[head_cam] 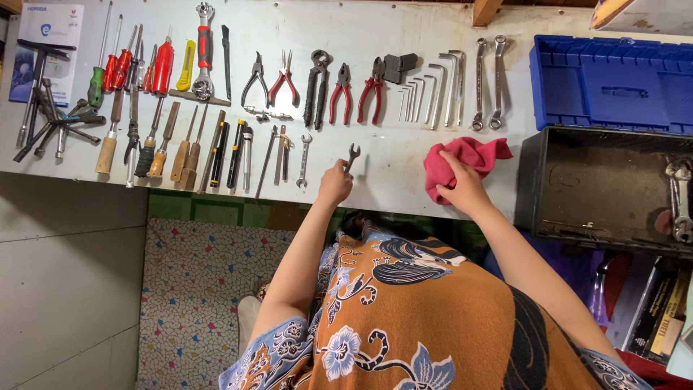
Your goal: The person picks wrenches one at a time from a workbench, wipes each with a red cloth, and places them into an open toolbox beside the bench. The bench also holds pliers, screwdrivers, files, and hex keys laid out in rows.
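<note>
Head view. My left hand (336, 184) pinches the lower end of a small open-end spanner (352, 155) in its fingers, the tool lying on the white desk (390, 170) below the row of pliers (345, 94). My right hand (462, 189) presses a pink cloth (465, 160), fingers curled onto it, beside the open black toolbox (599, 191).

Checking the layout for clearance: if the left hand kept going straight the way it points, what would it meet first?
Probably the red-handled pliers. The left hand holds a small wrench pointing up the table; bare surface lies between.
</note>
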